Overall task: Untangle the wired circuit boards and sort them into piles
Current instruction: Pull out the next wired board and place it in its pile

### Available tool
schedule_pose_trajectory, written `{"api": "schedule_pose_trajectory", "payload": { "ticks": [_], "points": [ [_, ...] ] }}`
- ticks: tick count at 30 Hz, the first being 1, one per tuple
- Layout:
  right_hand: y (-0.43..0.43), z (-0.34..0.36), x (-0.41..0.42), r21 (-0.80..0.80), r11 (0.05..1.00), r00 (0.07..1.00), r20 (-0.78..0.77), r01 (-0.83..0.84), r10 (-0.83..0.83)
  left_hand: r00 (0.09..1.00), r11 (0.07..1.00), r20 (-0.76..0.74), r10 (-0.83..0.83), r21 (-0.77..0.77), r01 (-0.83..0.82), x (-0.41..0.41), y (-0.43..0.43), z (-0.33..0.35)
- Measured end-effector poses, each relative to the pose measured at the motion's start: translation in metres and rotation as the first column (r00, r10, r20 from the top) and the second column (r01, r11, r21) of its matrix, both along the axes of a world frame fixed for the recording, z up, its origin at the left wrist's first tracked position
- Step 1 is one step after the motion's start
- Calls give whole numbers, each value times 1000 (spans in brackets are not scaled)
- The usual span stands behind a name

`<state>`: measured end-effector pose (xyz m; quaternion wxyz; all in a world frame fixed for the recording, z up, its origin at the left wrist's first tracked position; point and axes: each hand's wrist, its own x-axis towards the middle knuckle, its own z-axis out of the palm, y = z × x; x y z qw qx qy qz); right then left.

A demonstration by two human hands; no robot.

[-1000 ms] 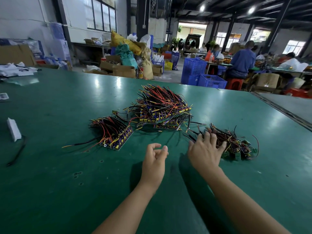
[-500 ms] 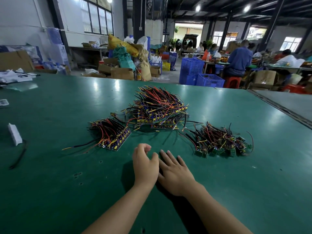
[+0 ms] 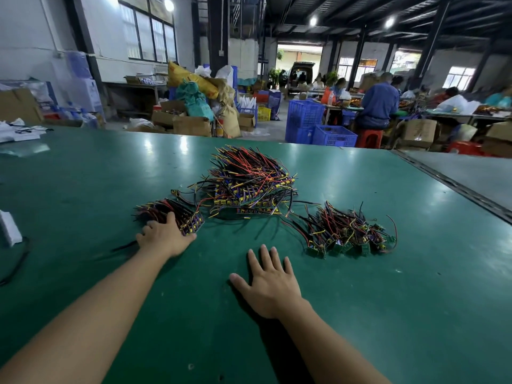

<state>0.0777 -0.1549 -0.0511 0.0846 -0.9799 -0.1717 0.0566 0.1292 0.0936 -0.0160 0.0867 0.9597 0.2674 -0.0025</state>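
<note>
Three piles of wired circuit boards lie on the green table. The big middle pile has purple boards with red, black and yellow wires. A small left pile of purple boards lies under my left hand, whose fingers rest on its near edge and wires. The right pile holds small green boards. My right hand lies flat on the table with straight, spread fingers, apart from every pile and holding nothing.
A white block and a loose black cable lie at the left edge. Papers sit far left. A seam divides the table on the right. Blue crates, boxes and seated workers fill the background.
My left hand has moved left and forward onto the small left pile. My right hand drew back from the right pile and now lies flat on the table nearer to me.
</note>
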Motion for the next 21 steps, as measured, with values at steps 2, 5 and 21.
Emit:
{"api": "schedule_pose_trajectory", "payload": {
  "ticks": [2, 5, 21],
  "points": [
    [1, 0, 0, 2, 1000, 1000, -7, 11, -11, 999, 999, 44, 0, -34, 1, -3, -1, 0],
    [1, -1, 1, 2, 1000, 1000, -2, 8, -8, 995, 998, 95, 24, -60, -18, -13, -5, 3],
    [-10, -2, 2, 23, 992, 990, 78, -122, 120, 873, 362, 367, 322, -899, 245, -56, -66, 38]
  ]
}}
